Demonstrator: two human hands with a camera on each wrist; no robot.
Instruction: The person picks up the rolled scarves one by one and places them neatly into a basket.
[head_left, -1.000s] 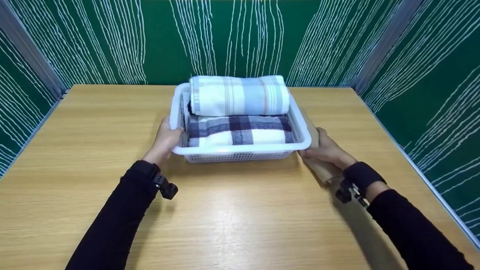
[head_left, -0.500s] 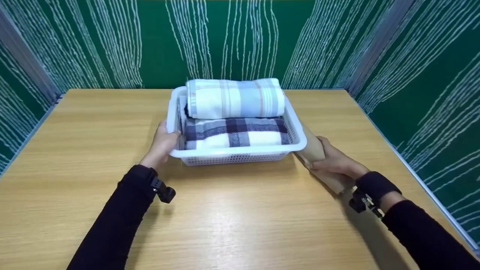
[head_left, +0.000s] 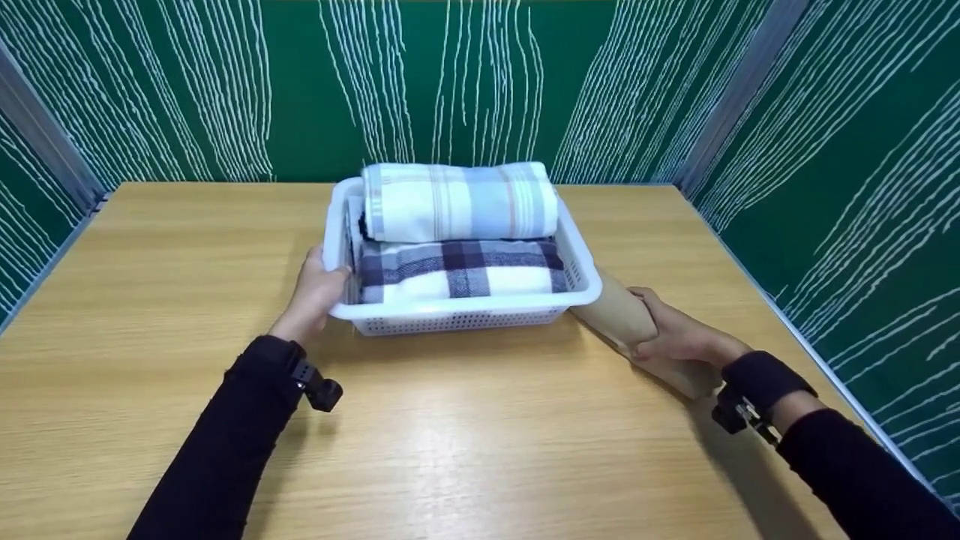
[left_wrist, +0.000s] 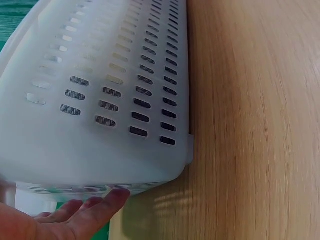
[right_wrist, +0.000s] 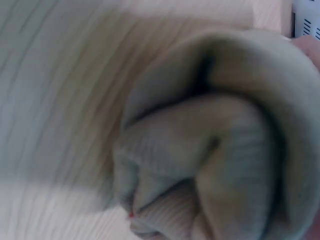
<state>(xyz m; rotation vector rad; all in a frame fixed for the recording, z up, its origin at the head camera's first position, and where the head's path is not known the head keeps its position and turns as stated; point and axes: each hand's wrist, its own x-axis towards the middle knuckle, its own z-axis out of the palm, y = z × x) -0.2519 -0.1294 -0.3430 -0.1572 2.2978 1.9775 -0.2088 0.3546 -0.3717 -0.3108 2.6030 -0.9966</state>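
A white perforated plastic basket point(head_left: 465, 306) stands tilted in look toward me on the wooden table. Inside lie a rolled white-and-blue striped cloth point(head_left: 459, 202) at the back and a dark-and-white checked cloth point(head_left: 461, 270) in front. My left hand point(head_left: 313, 289) grips the basket's left rim, thumb over it, while its fingers lie along the end wall in the left wrist view. Right of the basket, my right hand point(head_left: 682, 330) holds a rolled beige cloth point(head_left: 621, 311); the roll's far end is hidden behind the basket's corner. Its spiral end point(right_wrist: 240, 130) fills the right wrist view.
The wooden table point(head_left: 442, 442) extends in front of and on both sides of the basket. A green wall point(head_left: 315, 90) with white streaks rises behind the table's back edge, and another point(head_left: 885, 187) borders the right side.
My right hand has moved right and nearer to me with the beige roll, away from the basket's right corner. The left hand keeps its grip on the rim. The whole view has shifted slightly.
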